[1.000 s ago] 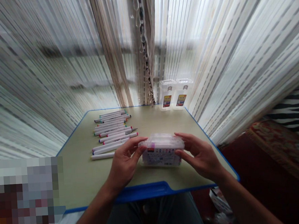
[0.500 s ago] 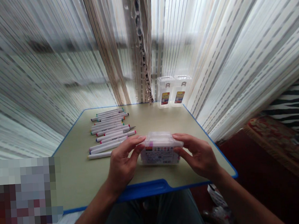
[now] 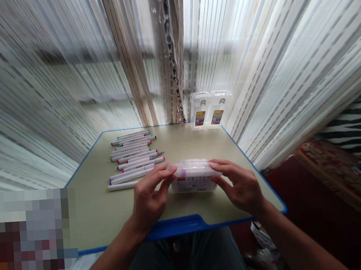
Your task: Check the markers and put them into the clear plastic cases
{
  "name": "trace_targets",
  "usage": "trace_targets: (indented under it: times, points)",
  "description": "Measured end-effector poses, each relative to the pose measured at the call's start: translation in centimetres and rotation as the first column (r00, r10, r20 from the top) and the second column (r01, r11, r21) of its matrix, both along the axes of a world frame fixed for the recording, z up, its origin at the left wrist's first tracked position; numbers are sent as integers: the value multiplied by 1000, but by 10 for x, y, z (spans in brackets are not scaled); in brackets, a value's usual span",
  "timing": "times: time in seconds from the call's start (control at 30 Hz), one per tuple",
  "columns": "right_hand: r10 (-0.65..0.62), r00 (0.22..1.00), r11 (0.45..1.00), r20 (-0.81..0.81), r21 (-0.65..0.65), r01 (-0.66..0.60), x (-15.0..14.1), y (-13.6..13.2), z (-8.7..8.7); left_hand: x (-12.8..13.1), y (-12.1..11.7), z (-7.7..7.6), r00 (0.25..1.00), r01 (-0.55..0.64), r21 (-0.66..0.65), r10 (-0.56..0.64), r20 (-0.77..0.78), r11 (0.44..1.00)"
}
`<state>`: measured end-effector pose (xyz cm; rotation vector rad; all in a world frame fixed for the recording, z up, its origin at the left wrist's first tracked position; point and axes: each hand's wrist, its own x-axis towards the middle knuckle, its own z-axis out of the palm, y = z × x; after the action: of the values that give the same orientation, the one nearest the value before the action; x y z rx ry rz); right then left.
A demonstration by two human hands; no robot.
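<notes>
Between my two hands is a clear plastic marker case [image 3: 194, 179] with a printed label on its near side. My left hand [image 3: 153, 189] grips its left end, thumb in front and fingers on top. At the other end my right hand [image 3: 240, 184] pinches the case the same way. Several white markers [image 3: 135, 154] with coloured ends lie in a loose column to the left. The closest one, a marker with a yellow end [image 3: 122, 186], runs behind my left hand. What is inside the case cannot be made out.
Two clear plastic cases [image 3: 209, 111] with yellow and red labels stand upright at the table's back right corner. The pale table [image 3: 103, 221] has a blue rim and a blue trough at its front. String curtains [image 3: 254, 45] hang close behind it.
Both hands keep hold of the marker case, which has tipped so that more of its top and less of its labelled side shows. The markers lie as before; the view has shifted slightly.
</notes>
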<state>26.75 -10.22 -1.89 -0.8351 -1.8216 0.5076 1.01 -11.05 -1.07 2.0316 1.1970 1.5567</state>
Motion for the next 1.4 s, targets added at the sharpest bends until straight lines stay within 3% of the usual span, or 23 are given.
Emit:
trace_targets:
  times: [0.23,0.43,0.53,0.63,0.73,0.8,0.87,0.97,1.1,1.2,1.3,1.4]
  points:
    - [-19,999,999,37,34,18,0,2,3,2,3,0,999,-50,-29,50,-7,998]
    - [12,1000,1000,-14,-11,-12,0,7,-6,4,10,2,994,-46,141,60,-95,989]
    - [0,1000,1000,-11,-7,0,-1,7,-5,7,12,-1,997,-48,110,54,-52,993]
    - [-95,991,994,94,59,89,-5,5,9,10,9,-5,999,-27,-13,28,31,1000]
    - [-196,956,968,218,201,153,-14,5,35,13,3,-6,997,5,-50,-1,81,999]
    - [-130,914,971,385,234,40,-23,8,53,13,1,-5,997,17,-29,-15,71,999]
    - [-37,846,980,532,185,-73,-31,13,66,14,1,-3,998,27,-10,-26,59,1000]
    - [38,777,988,628,91,-122,-41,19,77,13,2,-1,997,39,5,-39,66,999]
    - [96,782,980,616,79,-183,-45,21,77,13,3,-2,996,61,36,-63,57,997]
    - [60,802,974,594,141,-177,-42,16,75,12,2,-4,988,109,-19,-106,116,994]
    - [-5,823,980,568,167,-109,-33,10,71,10,-2,-6,958,205,-142,-168,234,969]
    - [-37,881,997,471,83,-3,-17,3,61,6,-7,-5,954,228,-205,-176,243,952]
